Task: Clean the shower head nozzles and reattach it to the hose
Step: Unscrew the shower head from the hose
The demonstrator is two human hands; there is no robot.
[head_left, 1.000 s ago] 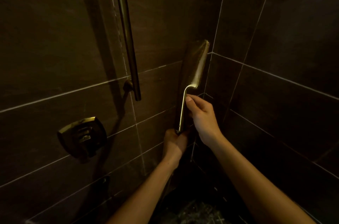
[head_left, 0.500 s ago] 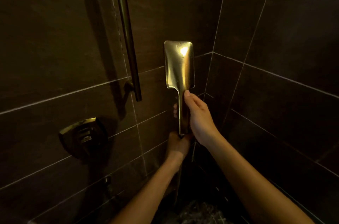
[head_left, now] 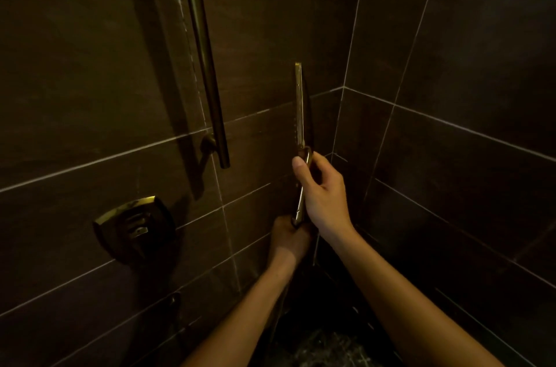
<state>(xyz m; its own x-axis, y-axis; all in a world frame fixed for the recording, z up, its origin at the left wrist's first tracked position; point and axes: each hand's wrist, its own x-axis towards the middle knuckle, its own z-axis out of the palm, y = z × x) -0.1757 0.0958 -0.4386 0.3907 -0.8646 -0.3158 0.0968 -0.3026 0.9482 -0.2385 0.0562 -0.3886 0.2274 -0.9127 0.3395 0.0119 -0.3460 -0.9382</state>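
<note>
Now, we hold shower head (head_left: 298, 105) upright, edge-on, before tiled wall (head_left: 264, 35). Right hand (head_left: 323, 192) curled round handle, left hand (head_left: 288, 236) gripping base. Risk: dim light, hose joint hidden, threads may cross; metal could slip.

There is one shower head (head_left: 298, 105), seen edge-on, and its nozzles are too small to count. Two hands hold it: one right hand (head_left: 323, 195) gripping the upper handle and one left hand (head_left: 288, 239) curled round the lower end. There are two bare forearms, one per hand. One slide bar (head_left: 204, 66) runs down the wall, with one bracket (head_left: 207, 144) showing near its foot. There is one valve control (head_left: 135, 223) and one small fitting (head_left: 175, 300), which is too dim to identify. Two tiled walls meet in one corner: the left wall (head_left: 90, 66) and the right wall (head_left: 466, 96).
</note>
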